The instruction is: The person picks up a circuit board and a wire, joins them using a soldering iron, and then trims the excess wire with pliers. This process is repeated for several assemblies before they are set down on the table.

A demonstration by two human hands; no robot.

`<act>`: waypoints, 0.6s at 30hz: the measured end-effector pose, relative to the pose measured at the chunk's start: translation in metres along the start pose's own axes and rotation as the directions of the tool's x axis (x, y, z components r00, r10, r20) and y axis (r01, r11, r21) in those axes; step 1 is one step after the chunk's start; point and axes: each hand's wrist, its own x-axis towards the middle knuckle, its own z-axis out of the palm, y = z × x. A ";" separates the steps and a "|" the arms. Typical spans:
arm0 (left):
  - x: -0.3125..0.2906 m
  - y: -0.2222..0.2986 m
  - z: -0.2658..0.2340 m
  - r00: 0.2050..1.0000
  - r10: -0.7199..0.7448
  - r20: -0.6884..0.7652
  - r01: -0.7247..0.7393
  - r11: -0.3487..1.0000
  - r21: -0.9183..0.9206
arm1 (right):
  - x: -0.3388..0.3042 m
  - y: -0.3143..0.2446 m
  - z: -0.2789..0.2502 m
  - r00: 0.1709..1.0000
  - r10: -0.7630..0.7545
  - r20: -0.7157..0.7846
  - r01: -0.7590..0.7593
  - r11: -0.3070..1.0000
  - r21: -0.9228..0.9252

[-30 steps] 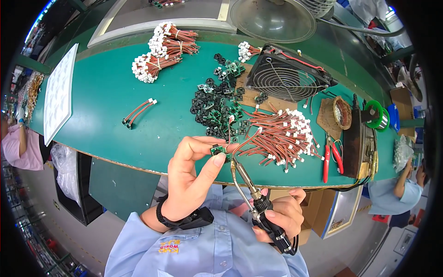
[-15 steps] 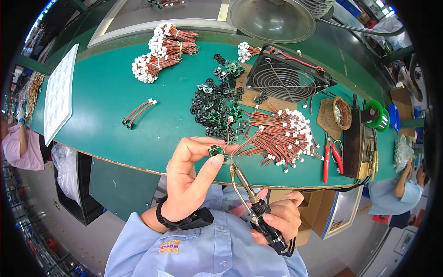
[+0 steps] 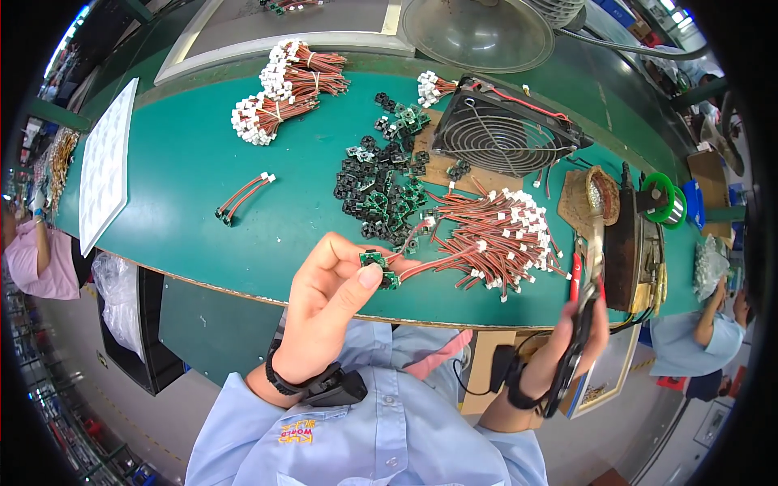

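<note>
Soldering iron (image 3: 583, 314), blurred, in closed right-hand grip (image 3: 545, 364); green circuit boards (image 3: 373, 258), partly thumb-hidden, in pinching left-hand grip (image 3: 326, 301).

A square black fan (image 3: 506, 138) with a round wire guard is sitting on the far part of the green surface (image 3: 178, 190), and brown cardboard (image 3: 478, 180) is lying partly beneath it. A domed metal hood (image 3: 478, 36) is jutting into view beyond, just beside a grey panel (image 3: 340, 23) with a pale frame. At left, a white sheet (image 3: 108, 162) is lying near the edge; lower down, a clear plastic bag (image 3: 120, 300) is resting inside a black bin (image 3: 158, 332). A person in pink (image 3: 44, 259) is showing at far left, another in light blue (image 3: 685, 344) at right.
</note>
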 end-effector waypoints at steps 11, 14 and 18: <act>0.004 -0.002 0.006 0.997 -0.017 -0.071 0.022 0.998 0.067 | -0.006 -0.004 -0.007 0.960 -0.235 0.150 0.217 0.968 0.126; 0.004 -0.006 0.005 0.999 0.043 -0.032 -0.039 0.993 0.110 | -0.010 -0.032 -0.017 0.796 -0.342 0.499 0.234 0.935 0.268; 0.003 -0.009 0.003 0.996 0.089 -0.020 -0.085 0.987 0.138 | -0.012 -0.045 -0.009 0.681 -0.376 0.628 0.249 0.926 0.284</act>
